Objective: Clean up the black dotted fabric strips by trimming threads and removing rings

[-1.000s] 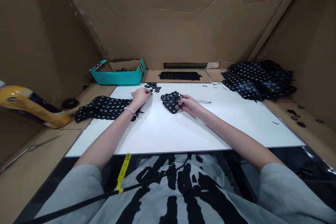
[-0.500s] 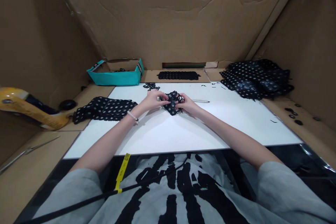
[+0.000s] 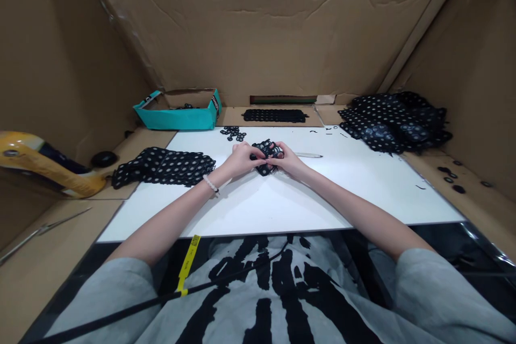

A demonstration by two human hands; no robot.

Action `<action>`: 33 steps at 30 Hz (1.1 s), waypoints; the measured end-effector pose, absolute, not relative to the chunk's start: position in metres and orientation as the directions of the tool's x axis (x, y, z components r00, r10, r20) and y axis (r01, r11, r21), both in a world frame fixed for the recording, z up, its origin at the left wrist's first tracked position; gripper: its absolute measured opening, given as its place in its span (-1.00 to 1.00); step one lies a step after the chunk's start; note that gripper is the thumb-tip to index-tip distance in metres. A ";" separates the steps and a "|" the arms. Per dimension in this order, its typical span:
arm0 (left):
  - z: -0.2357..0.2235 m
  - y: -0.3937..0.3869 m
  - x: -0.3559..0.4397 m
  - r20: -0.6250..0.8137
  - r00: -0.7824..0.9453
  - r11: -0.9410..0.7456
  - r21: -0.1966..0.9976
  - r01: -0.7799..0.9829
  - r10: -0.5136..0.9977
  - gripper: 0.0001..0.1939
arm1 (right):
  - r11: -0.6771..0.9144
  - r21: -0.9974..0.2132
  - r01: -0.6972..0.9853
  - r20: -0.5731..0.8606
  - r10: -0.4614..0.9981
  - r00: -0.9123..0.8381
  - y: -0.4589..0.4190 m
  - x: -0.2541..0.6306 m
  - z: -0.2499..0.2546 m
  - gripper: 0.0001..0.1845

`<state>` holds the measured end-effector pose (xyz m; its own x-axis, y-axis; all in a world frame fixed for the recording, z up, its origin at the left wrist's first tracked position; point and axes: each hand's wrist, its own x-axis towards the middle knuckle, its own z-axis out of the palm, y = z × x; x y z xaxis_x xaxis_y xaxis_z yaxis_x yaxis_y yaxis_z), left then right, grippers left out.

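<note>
Both my hands meet over the middle of the white board [image 3: 258,209]. Between them is a small black sheet with rows of round holes [image 3: 264,170], bunched and bent. My left hand [image 3: 245,159] pinches it from the left, thumb and fingertips close together. From the right, my right hand [image 3: 287,159] grips the same sheet, its thumb and fingertip near the left thumb. Just past my right fingers lies a pale pen-like tool [image 3: 309,155]. Small black rings [image 3: 234,133] lie loose beyond my left hand.
A stack of black perforated sheets [image 3: 169,165] lies at left, a larger pile [image 3: 397,121] at back right. Behind stand a teal-sided box [image 3: 177,118] and a flat perforated strip [image 3: 274,115]. Scissors [image 3: 44,230] and a yellow object [image 3: 48,164] are far left; black discs [image 3: 458,189] sit right.
My left hand has shifted slightly right and its thumb has come down beside my right thumb on the bunched sheet. My right hand stays nearly in place.
</note>
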<state>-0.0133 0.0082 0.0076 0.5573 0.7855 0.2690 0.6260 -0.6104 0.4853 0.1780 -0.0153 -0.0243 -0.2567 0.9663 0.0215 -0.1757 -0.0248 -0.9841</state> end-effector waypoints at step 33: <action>0.010 0.019 -0.021 0.281 0.630 -0.668 0.511 0.541 0.724 -0.68 | -0.089 -0.994 -0.063 -0.071 0.968 -0.241 -0.016 0.178 -0.019 -0.79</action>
